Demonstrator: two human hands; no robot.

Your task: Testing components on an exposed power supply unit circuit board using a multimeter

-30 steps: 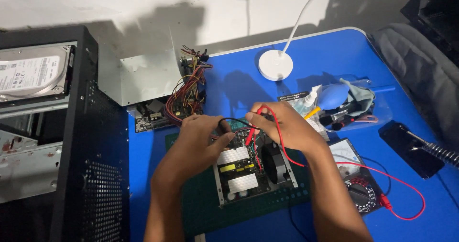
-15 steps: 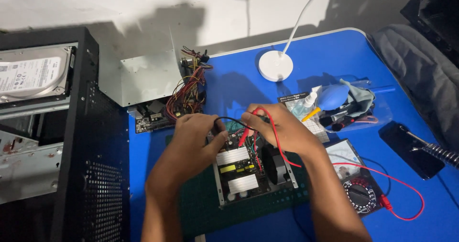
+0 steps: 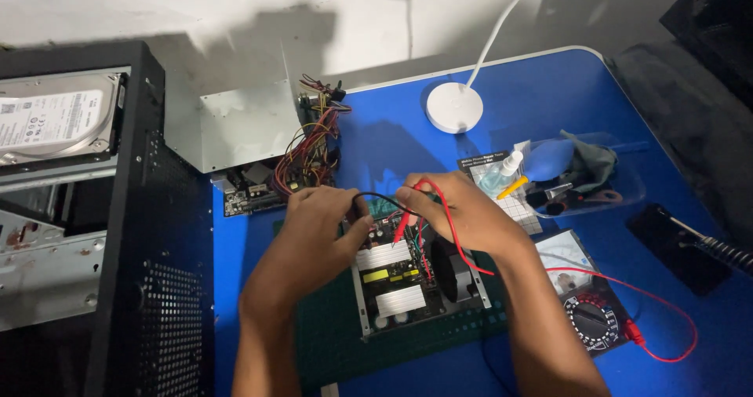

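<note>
Head view: looks down on a blue table (image 3: 408, 142) with both hands over an opened power supply board.
Left hand (image 3: 318, 224): curled, fingers closed round a black probe (image 3: 366, 223) whose tip points down at the board's upper left edge.
Right hand (image 3: 455, 213): curled, fingers pinched on a red probe (image 3: 401, 226) angled down onto the board just beside the upper heat sink.
Circuit board (image 3: 412, 283): sits in an open metal tray on a dark green cutting mat (image 3: 329, 334), below and between the two hands; two ribbed silver heat sinks, yellow parts between them, a black block on its right side.
Red lead (image 3: 667, 322): runs from the right hand across the board, loops out right and plugs into the meter.
Multimeter (image 3: 584, 299): analog, black dial, lies flat on the table just right of the right forearm.
Computer case (image 3: 86, 224): black, open, at the left edge, a hard drive (image 3: 55, 122) resting on top.
Metal housing (image 3: 239, 126): grey, behind the hands, a bundle of coloured wires (image 3: 310, 150) spilling beside it.
Lamp base (image 3: 455, 107): white, round, far side of the table.
Clear tray (image 3: 620, 181): right of the hands, holding a blue blower, small bottle and tools.
</note>
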